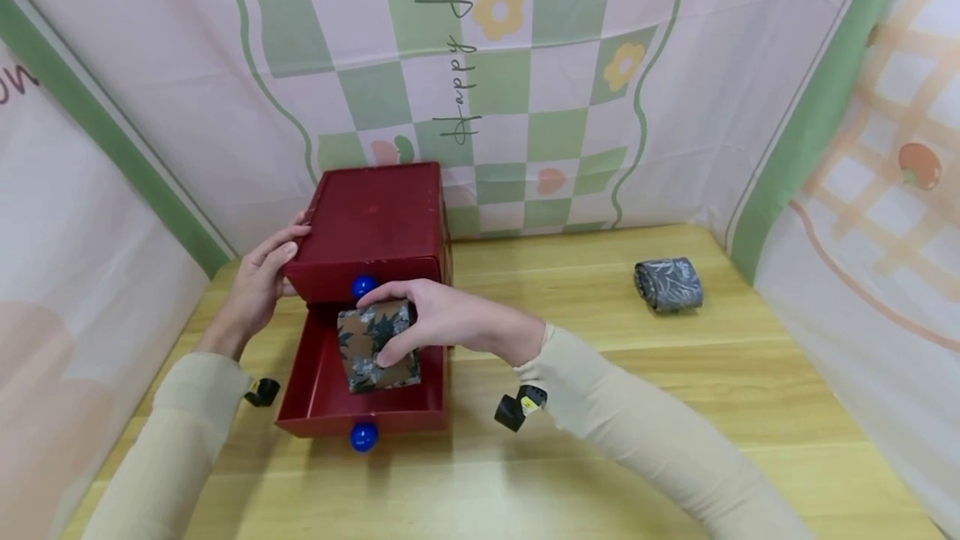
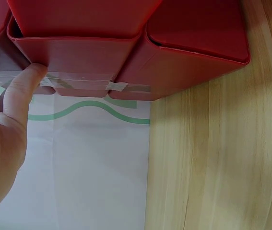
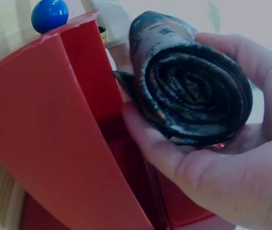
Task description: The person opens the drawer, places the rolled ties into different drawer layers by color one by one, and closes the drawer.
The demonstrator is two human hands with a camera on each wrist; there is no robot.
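Note:
A dark red drawer box (image 1: 375, 215) with blue knobs stands on the table, its lower drawer (image 1: 295, 382) pulled out. Over that drawer my right hand (image 1: 442, 319) holds a rolled-up cloth (image 1: 367, 352), brown with dark leaves and pale flowers. Thumb and fingers grip the roll from opposite sides, and its spiral end (image 3: 193, 93) faces the right wrist camera. My left hand (image 1: 262, 273) rests against the box's left side. In the left wrist view the thumb (image 2: 23, 91) touches the red wall; the other fingers are mostly hidden.
A second roll of cloth (image 1: 669, 284), grey with a leaf pattern, lies on the wooden table (image 1: 570, 407) at the right. Patterned curtains (image 1: 495, 82) enclose the back and sides. The upper drawer's blue knob (image 1: 363, 287) is close to my right fingers.

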